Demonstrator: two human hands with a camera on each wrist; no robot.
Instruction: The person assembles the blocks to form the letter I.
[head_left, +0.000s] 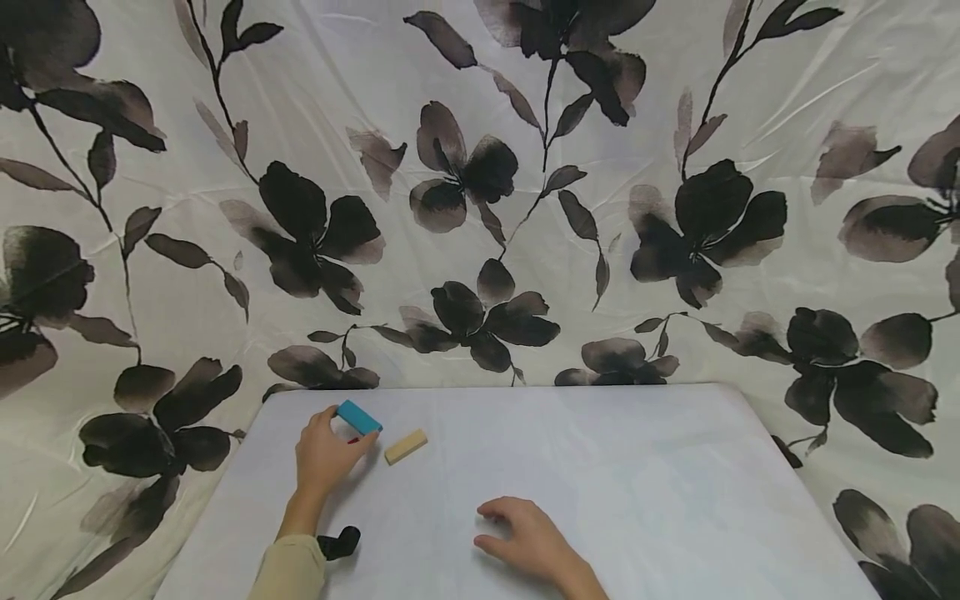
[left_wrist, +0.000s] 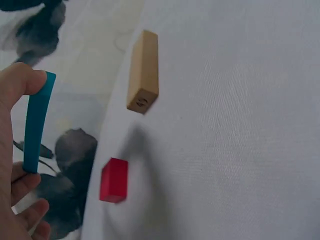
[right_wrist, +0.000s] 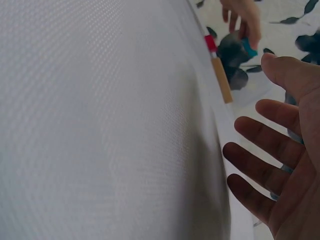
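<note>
Between thumb and fingers, my left hand [head_left: 325, 457] pinches a blue wooden block [head_left: 359, 417] by its two ends, held above the table at the far left. In the left wrist view the blue block [left_wrist: 38, 125] hangs clear of the surface. A natural-wood block [head_left: 406, 447] with a number on its end lies just right of that hand. Below the left hand lies a red block [left_wrist: 114, 180], mostly hidden by the hand in the head view. My right hand [head_left: 530, 537] hovers over the table's front middle, fingers loosely bent, holding nothing.
A white table [head_left: 600, 467] spans the front. Behind it hangs a pale cloth [head_left: 585, 333] with dark flowers. A black strap end [head_left: 340, 543] sticks out by the left sleeve [head_left: 289, 568].
</note>
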